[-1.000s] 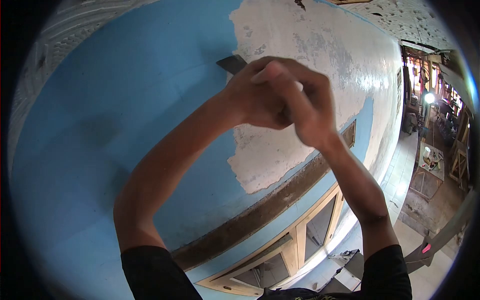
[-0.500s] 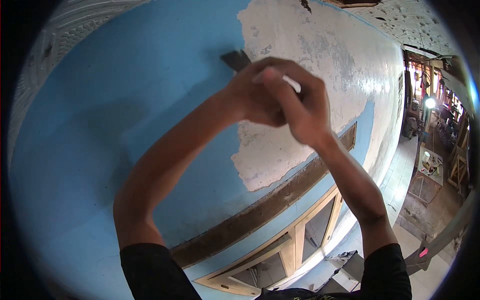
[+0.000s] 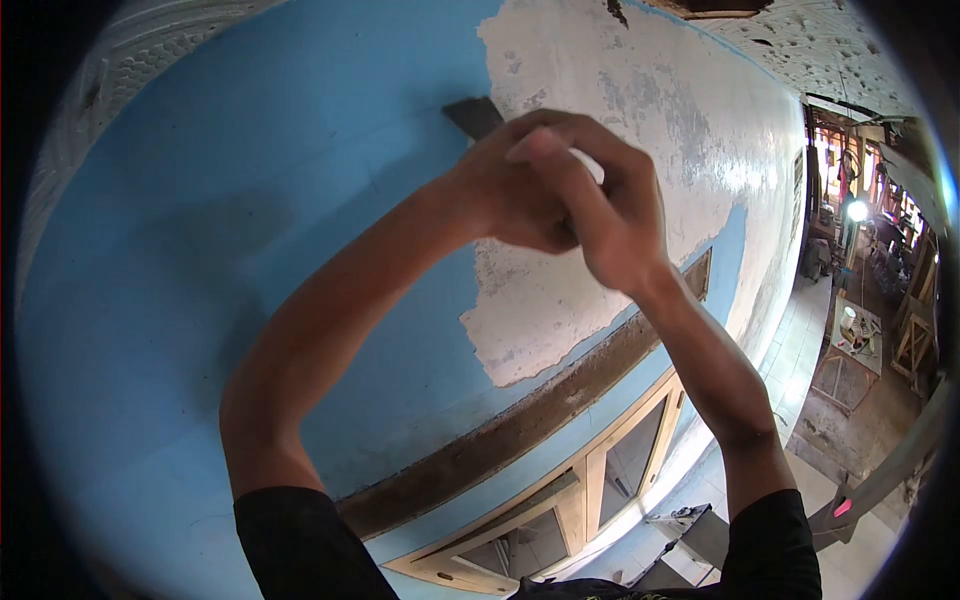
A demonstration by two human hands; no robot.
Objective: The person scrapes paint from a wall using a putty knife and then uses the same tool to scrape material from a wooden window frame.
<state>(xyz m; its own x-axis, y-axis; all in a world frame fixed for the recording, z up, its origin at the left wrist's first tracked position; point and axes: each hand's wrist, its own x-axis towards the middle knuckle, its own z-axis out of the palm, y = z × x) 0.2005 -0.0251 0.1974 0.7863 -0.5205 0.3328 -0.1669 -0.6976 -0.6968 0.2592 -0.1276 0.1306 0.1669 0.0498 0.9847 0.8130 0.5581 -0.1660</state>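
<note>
A paint scraper [image 3: 474,116] has its flat, dark blade against the blue wall, right beside the ragged edge of the bare patch. My left hand [image 3: 508,190] is closed around its handle, most of which the fingers hide. From the right, my right hand [image 3: 618,215] closes over the handle end and the left hand, its thumb lying across. The blue paint [image 3: 360,110] lies left of the blade. To the right, the bare whitish patch [image 3: 560,320] shows grey blotches.
Below the wall patch runs a brown ledge [image 3: 500,432], with wooden-framed windows [image 3: 590,480] under it. A textured ceiling [image 3: 820,50] meets the wall above. Far right stand a small table [image 3: 848,345] with items on it and a bright lamp [image 3: 857,211].
Both hands and the scraper have shifted only slightly, with the blade at nearly the same spot on the wall. My left elbow has moved a little to the left.
</note>
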